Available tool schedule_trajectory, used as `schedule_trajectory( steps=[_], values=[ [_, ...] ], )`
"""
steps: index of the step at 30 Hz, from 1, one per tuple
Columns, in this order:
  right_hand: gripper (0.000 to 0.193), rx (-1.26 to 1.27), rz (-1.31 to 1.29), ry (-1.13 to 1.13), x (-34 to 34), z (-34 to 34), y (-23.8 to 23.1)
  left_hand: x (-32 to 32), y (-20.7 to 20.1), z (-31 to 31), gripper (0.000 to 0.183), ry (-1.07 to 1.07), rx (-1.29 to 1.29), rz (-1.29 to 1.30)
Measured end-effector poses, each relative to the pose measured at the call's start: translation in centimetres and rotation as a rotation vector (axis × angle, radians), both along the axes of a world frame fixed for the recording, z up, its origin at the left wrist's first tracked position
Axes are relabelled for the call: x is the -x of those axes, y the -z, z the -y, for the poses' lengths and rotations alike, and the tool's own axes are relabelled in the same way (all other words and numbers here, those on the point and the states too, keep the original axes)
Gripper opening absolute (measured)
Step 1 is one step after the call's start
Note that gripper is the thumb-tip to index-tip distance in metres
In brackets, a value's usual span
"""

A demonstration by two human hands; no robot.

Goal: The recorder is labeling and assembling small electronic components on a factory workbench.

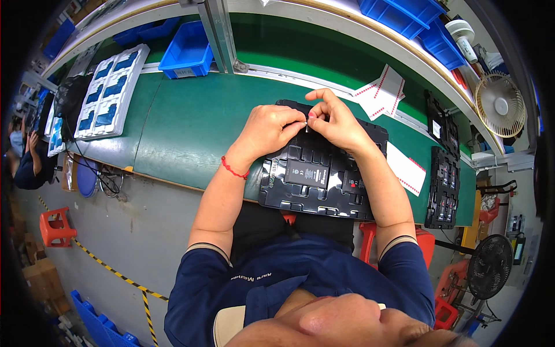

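My left hand (270,130) and my right hand (341,126) meet over the far part of a black plastic tray (283,199). Thumb and finger of each are pinched together, with a tiny pale piece between them, too small to name. A spot of red shows at my right thumb tip, while that hand's other fingers curl loosely. In the tray's near half lies a flat black battery (307,173) with pale print. To its right, partly covered by my right forearm, is another dark battery (351,183) with a red mark. My hands hide part of the tray's far side.
White sheets with rows of red dots (378,92) lie behind the tray, and another dotted sheet (406,169) beside it. More black trays (444,188) sit at the right. White foam trays (113,87) and a blue bin (188,51) stand left on the green table (173,133).
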State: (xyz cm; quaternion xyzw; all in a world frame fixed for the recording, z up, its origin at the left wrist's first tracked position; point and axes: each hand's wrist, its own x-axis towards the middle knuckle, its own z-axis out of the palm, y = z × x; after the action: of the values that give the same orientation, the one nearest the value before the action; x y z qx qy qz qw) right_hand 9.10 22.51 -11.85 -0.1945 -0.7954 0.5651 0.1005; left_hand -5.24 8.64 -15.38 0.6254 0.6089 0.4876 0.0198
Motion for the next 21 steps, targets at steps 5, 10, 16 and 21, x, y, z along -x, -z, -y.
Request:
schedule_trajectory(
  steps=[5, 10, 16, 21],
  values=[
    [0.048, -0.143, 0.076, 0.058, -0.4, 0.2, -0.9, 0.0, 0.1, -0.5, 0.007, 0.001, -0.007, 0.0],
    [0.027, -0.724, -0.179, 0.081, -0.6, -0.1, -1.8, 0.4, 0.0, -0.8, 0.008, -0.011, -0.052, -0.031],
    [0.01, -1.187, -0.312, 0.013, 0.1, 1.9, -1.6, 0.5, 0.9, -0.2, 0.01, -0.053, -0.163, 0.01],
    [0.01, -1.195, -0.272, -0.02, -1.6, 1.9, -2.1, -0.4, 0.6, -1.0, 0.01, -0.001, -0.091, -0.053]
  ],
)
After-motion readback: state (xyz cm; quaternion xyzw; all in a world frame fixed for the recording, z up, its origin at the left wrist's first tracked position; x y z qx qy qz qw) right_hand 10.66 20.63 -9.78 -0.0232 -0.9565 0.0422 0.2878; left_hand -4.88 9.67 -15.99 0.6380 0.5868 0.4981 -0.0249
